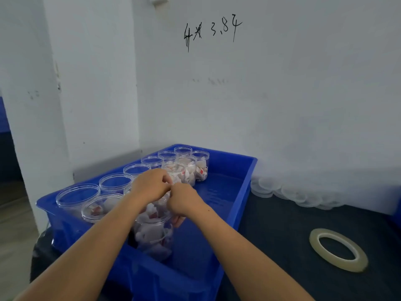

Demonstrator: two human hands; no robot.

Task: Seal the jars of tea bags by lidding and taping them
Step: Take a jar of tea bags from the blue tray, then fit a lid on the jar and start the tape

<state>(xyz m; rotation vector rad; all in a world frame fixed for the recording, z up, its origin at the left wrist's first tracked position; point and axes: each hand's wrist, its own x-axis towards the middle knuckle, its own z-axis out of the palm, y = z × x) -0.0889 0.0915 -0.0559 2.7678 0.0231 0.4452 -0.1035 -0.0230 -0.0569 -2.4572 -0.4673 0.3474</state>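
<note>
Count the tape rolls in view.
1. The tape roll lies flat on the dark table, right of the blue crate. Others may sit out of frame.

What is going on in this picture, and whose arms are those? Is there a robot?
No robot here. The arms belong to a person who wears a camera on the head, so the one picture shows what that person sees looking down.

The left hand and the right hand meet over a clear jar stuffed with tea bags. Their fingers are curled at its top, but what they pinch is hidden.

The jar stands in a blue tray with more open jars in rows.

On the dark table to the right lies a roll of clear tape. By the wall sit stacks of clear lids. The lids go on the jars and the tape seals them.
</note>
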